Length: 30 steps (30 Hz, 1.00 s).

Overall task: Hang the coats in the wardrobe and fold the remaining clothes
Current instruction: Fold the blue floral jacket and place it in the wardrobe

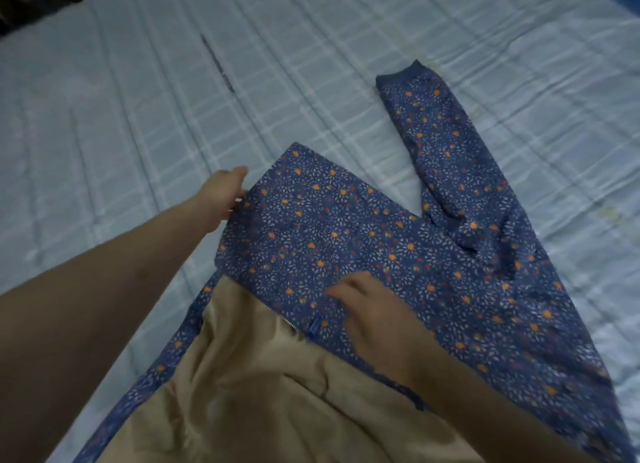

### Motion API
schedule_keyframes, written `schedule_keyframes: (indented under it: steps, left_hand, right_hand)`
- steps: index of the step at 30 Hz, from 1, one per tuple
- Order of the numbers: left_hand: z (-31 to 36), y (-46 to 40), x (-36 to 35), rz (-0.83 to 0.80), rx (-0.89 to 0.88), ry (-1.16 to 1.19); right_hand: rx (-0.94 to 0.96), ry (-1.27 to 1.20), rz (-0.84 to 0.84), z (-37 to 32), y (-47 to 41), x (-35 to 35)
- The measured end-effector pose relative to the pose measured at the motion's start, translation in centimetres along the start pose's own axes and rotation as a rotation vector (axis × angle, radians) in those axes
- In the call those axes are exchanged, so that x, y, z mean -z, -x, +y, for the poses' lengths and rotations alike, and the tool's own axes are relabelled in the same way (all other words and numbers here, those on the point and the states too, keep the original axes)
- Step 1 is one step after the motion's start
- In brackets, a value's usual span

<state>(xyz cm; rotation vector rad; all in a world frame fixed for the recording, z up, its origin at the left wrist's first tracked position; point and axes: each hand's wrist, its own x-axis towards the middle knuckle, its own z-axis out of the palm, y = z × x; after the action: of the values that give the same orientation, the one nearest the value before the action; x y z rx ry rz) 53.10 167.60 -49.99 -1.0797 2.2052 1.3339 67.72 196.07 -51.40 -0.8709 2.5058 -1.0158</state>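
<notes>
A blue jacket (346, 230) with small orange and white flowers lies on the bed, one front panel folded over so that its tan lining (263, 386) shows below. Its right sleeve (440, 137) stretches away toward the far right, ending in a dark ribbed cuff. My left hand (223, 194) grips the jacket's left edge near the folded corner. Flat on the printed fabric, close to the zip and its blue pull tab, rests my right hand (374, 310) with fingers spread.
The bed is covered by a pale blue checked quilt (138, 99) that fills most of the view. A dark narrow crease or gap (216, 64) runs across the quilt at the far middle. Dark areas lie beyond the bed's top left corner.
</notes>
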Motion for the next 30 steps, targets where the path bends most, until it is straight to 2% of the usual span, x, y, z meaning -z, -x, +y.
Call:
schedule_keyframes:
  steps: [2, 3, 5, 6, 8, 9, 11, 13, 15, 23, 30]
  left_hand:
    - [-1.4, -0.1, -0.6, 0.183, -0.105, -0.127]
    - [-1.8, 0.2, -1.1, 0.301, -0.252, -0.255]
    - [-2.2, 2.1, -2.4, 0.448, -0.684, -0.426]
    - [-2.4, 3.3, -3.4, 0.429, -0.831, -0.465]
    - [-3.2, 4.9, -6.0, 0.315, -0.966, -0.579]
    - [-3.5, 5.2, -7.5, 0.25, -0.957, -0.681]
    - [-4.4, 5.1, -9.9, 0.125, -0.798, -0.86]
    - [-4.4, 4.2, -11.6, 0.012, -0.606, -0.923]
    - [-4.2, 3.3, -12.8, -0.05, -0.518, -0.969]
    - [-2.5, 0.0, -14.2, 0.035, -0.588, -0.935]
    - [-3.9, -0.7, -15.6, 0.186, -0.706, -0.872]
  right_hand:
    - [-0.146, 0.131, 0.206, 3.2, 3.9, 1.6]
    - [-0.256, 0.215, 0.295, 4.7, 6.1, 2.6]
    - [-0.525, 0.368, 0.397, 6.9, 10.2, 4.1]
    - [-0.653, 0.429, 0.402, 7.6, 12.0, 4.4]
    - [-0.801, 0.484, 0.376, 8.2, 15.1, 4.6]
    - [-0.831, 0.484, 0.365, 8.4, 16.2, 4.5]
    - [-0.817, 0.478, 0.305, 8.9, 18.1, 3.8]
    - [-0.773, 0.472, 0.223, 9.4, 19.2, 3.1]
    - [-0.738, 0.484, 0.156, 10.2, 19.9, 2.4]
    - [-0.709, 0.579, 0.176, 11.0, 19.2, 1.7]
    - [-0.735, 0.522, 0.141, 12.7, 18.8, 1.3]
